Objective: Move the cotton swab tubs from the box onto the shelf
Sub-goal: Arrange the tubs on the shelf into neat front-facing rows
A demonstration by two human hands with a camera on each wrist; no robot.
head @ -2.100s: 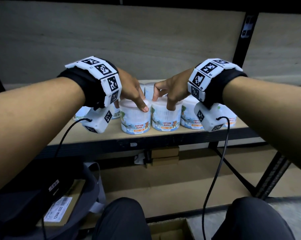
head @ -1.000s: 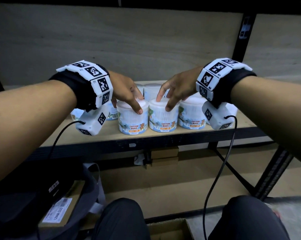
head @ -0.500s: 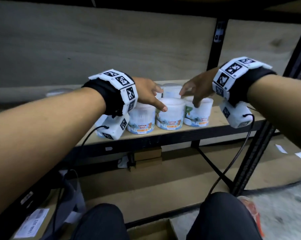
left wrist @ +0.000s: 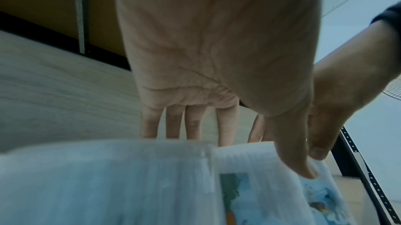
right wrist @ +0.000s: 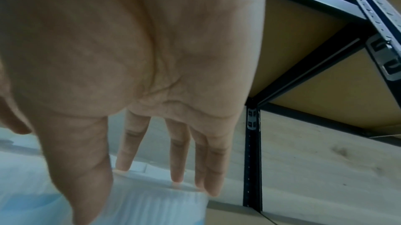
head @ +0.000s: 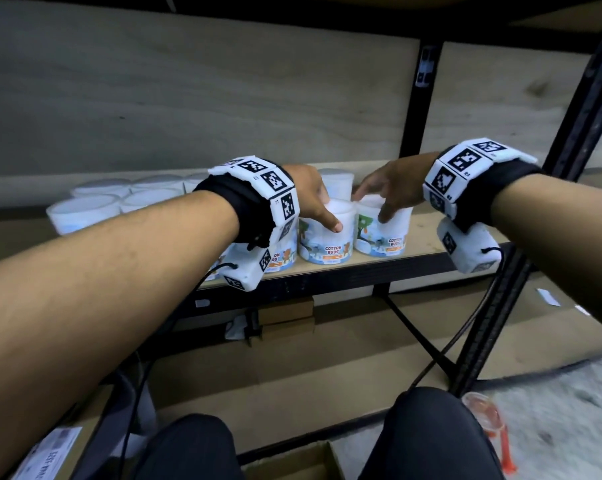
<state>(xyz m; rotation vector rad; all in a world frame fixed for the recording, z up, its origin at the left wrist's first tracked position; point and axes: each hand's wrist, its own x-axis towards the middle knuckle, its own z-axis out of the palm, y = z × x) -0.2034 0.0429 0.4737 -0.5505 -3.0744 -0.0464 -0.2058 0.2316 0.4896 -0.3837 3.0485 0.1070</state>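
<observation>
Several white cotton swab tubs stand on the wooden shelf (head: 431, 239). In the front row are a left tub (head: 283, 259) half hidden by my wrist, a middle tub (head: 327, 245) and a right tub (head: 387, 237). My left hand (head: 322, 209) reaches over the left tub with straight fingers, its thumb touching the middle tub's lid. In the left wrist view the left hand (left wrist: 238, 143) shows fingers (left wrist: 192, 125) straight behind the blurred tub (left wrist: 108, 185). My right hand (head: 372, 206) rests on the right tub, thumb on its front rim. The right wrist view shows the right hand (right wrist: 130, 191) with straight fingertips (right wrist: 176, 175) touching the tub (right wrist: 152, 203).
More tubs (head: 85, 209) sit further left on the shelf and one (head: 337, 183) behind the front row. Black uprights (head: 410, 109) frame the bay; a shelf board lies overhead. An open cardboard box (head: 292, 462) sits between my knees, and an orange object (head: 486, 414) lies on the floor at right.
The view has swung to the right. Both hands have shifted one tub rightward: the left from the left tub to the middle one, the right from the middle tub to the right one.
</observation>
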